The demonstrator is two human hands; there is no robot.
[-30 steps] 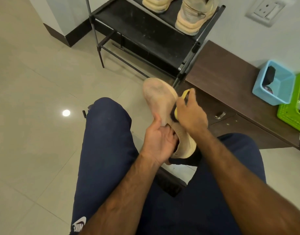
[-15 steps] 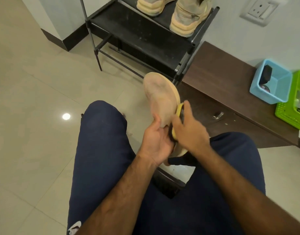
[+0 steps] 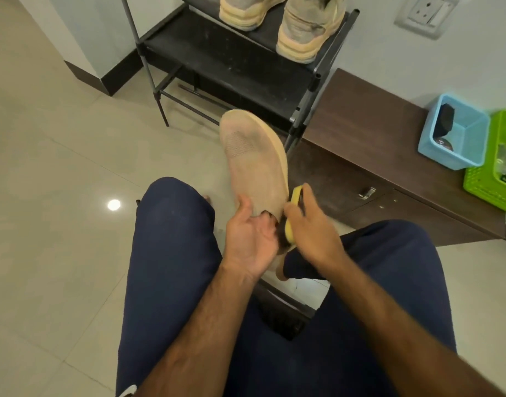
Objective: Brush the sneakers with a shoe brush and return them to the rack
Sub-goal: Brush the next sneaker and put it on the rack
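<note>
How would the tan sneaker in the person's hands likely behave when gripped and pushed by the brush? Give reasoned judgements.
Probably light: the left hand alone holds the sneaker up by its heel end. The sole looks fairly stiff, showing no sag beyond the grip. It may twist in that grip as the right hand pushes the brush against its edge.

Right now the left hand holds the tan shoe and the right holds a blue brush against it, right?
No, the head view shows a yellow brush, not blue. The left hand holds the tan shoe, the right hand the brush against it.
</note>
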